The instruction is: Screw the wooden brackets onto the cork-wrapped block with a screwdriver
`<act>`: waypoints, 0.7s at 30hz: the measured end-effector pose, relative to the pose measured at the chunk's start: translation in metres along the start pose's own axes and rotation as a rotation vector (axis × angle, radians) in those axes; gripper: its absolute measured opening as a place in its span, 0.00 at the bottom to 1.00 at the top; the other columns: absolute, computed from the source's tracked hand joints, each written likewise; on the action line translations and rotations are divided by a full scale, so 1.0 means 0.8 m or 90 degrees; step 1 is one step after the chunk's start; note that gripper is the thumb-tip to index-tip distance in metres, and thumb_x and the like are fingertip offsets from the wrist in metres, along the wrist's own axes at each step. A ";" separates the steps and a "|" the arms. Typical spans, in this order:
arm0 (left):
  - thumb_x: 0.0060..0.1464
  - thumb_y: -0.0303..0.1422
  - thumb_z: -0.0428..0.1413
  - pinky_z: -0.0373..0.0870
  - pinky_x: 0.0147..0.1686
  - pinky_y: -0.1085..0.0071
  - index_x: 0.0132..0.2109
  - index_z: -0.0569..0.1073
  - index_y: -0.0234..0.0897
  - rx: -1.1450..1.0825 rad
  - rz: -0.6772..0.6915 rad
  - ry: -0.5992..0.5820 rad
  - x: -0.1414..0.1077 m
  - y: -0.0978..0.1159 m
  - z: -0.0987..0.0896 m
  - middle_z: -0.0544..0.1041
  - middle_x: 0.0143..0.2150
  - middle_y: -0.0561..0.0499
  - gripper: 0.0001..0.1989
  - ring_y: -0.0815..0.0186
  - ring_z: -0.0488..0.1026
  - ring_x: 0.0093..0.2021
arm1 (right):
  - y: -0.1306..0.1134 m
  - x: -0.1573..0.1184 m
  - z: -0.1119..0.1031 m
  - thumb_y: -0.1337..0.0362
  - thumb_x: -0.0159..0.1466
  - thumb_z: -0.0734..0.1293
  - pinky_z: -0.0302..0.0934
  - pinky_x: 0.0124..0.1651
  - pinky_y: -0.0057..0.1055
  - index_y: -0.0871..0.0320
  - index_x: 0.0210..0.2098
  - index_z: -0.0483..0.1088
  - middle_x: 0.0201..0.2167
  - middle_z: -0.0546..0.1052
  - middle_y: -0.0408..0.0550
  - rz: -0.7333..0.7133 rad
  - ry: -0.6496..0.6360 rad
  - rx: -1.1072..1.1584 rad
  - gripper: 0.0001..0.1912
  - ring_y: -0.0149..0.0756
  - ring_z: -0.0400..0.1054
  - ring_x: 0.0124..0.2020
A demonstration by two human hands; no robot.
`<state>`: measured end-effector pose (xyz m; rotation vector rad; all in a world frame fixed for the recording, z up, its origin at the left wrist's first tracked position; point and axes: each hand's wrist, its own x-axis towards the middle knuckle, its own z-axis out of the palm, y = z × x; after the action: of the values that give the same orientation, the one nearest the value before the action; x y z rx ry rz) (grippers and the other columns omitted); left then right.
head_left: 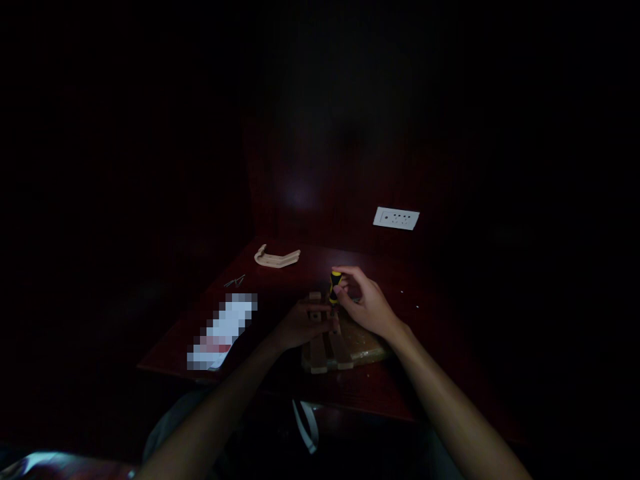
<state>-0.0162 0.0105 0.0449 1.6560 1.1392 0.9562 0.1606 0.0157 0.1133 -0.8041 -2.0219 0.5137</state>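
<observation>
Nearest my camera, the left forearm (215, 407) reached over the worktop (380, 400), the right hand's (367, 303) grip pinching a screwdriver (335, 287) upright, the left hand's (303, 325) grip on a wooden frame (318, 353) unclear.

No words, brand or numbers can be read anywhere in view; the white packet (223, 331) lying on the table (165, 357) is blurred into coarse blocks with a red patch, so whatever it carries cannot be made out; the yellow and black screwdriver handle (335, 287) shows no legible mark; the wall socket plate (396, 218) shows only its small openings, with no readable marking
</observation>
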 end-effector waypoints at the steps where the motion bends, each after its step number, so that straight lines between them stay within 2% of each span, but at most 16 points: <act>1: 0.41 0.41 0.64 0.66 0.51 0.62 0.44 0.78 0.36 -0.003 0.008 -0.003 0.000 0.000 0.000 0.77 0.50 0.45 0.21 0.56 0.72 0.50 | -0.001 0.001 -0.001 0.64 0.64 0.62 0.64 0.36 0.28 0.55 0.54 0.62 0.36 0.72 0.46 -0.002 0.002 -0.002 0.18 0.31 0.68 0.35; 11: 0.39 0.40 0.65 0.64 0.53 0.62 0.41 0.79 0.35 -0.003 -0.010 0.012 -0.001 0.012 0.001 0.75 0.52 0.44 0.21 0.54 0.70 0.53 | -0.020 0.007 -0.020 0.65 0.65 0.60 0.64 0.42 0.30 0.56 0.49 0.65 0.40 0.72 0.48 -0.058 -0.015 -0.075 0.13 0.32 0.68 0.38; 14: 0.41 0.39 0.64 0.65 0.52 0.62 0.43 0.79 0.35 -0.011 -0.001 -0.006 -0.002 0.014 0.000 0.77 0.49 0.44 0.20 0.55 0.72 0.50 | -0.031 0.018 -0.032 0.65 0.65 0.60 0.63 0.43 0.31 0.57 0.48 0.66 0.41 0.72 0.48 -0.085 -0.069 -0.118 0.12 0.32 0.68 0.38; 21: 0.43 0.40 0.63 0.69 0.47 0.63 0.43 0.79 0.35 -0.034 0.015 -0.030 -0.004 0.014 -0.001 0.79 0.44 0.45 0.19 0.56 0.74 0.45 | -0.056 0.052 -0.053 0.67 0.64 0.61 0.59 0.42 0.30 0.58 0.46 0.69 0.39 0.74 0.48 -0.114 -0.258 -0.240 0.11 0.33 0.68 0.38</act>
<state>-0.0148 0.0054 0.0556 1.6445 1.0562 0.9499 0.1640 0.0162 0.1876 -0.7701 -2.5890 0.2025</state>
